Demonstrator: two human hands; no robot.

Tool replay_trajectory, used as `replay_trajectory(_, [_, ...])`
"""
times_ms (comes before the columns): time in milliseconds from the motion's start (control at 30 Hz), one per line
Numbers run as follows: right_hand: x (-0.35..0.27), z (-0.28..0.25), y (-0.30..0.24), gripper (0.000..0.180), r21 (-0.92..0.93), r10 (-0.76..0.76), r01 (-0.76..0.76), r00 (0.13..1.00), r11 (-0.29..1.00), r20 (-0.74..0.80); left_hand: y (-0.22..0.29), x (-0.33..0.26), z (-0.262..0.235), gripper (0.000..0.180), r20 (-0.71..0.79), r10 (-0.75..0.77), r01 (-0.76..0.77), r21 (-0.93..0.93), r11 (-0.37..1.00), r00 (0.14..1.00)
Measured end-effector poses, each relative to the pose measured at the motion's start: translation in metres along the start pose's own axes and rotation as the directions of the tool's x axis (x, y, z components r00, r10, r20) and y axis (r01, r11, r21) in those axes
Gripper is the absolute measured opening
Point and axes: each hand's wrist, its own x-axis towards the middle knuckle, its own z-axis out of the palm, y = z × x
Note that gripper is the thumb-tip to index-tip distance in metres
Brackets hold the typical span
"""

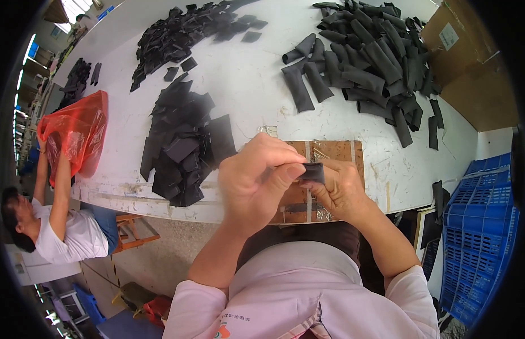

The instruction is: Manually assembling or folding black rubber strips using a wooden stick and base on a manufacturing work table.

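Between my two hands, above the table's front edge, is a small black fabric piece. My left hand pinches its left end between thumb and fingers. On the other end, my right hand is closed, its fingers curled around and partly behind the fabric. Below both hands lies a brown board with strips of tape across it. Flat black fabric pieces form a loose pile left of my hands. Farther right is a heap of black fabric tubes.
Another heap of small black pieces lies at the far left. A cardboard box stands at the right edge, above a blue plastic crate. At left, a seated co-worker handles a red plastic bag.
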Motion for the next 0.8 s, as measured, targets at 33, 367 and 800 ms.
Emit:
replay_trajectory(33, [0.004,-0.005,-0.001,0.029,-0.069,0.025,-0.024,0.999,0.997,0.022,-0.004,0.001,0.000,0.007,-0.016,-0.005,0.005,-0.022,1.000,1.000])
replay_trajectory(367, [0.069,-0.072,0.013,0.052,0.384,0.485,-0.347,0.795,0.856,-0.364,-0.116,-0.039,-0.056,0.027,-0.553,-0.066,0.555,0.815,0.163,0.831])
replay_trajectory(800, [-0.011,0.051,-0.037,0.034,0.653,0.529,-0.543,0.812,0.528,0.248,-0.029,-0.018,-0.057,0.006,-0.036,-0.581,0.570,0.251,0.782,0.813])
